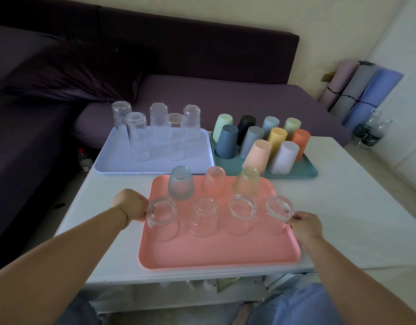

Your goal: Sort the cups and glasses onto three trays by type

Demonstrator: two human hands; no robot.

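Hands: left hand (131, 204) and right hand (306, 225) grip pink tray (214, 249) edges, fingers (297, 217) curled
Risk: jerk topples upturned glasses (203, 216)

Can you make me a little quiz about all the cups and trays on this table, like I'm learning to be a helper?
1. Pick one: how many tall glasses stand on the lavender tray? A three, B five, C eight.
2. True or false: all the plastic cups on the teal tray stand upside down.
3. Fill the gap: the left hand and the right hand hold the side edges of the ____ tray.
Key: 1 B. 2 true. 3 pink, meaning the pink tray nearest the person.
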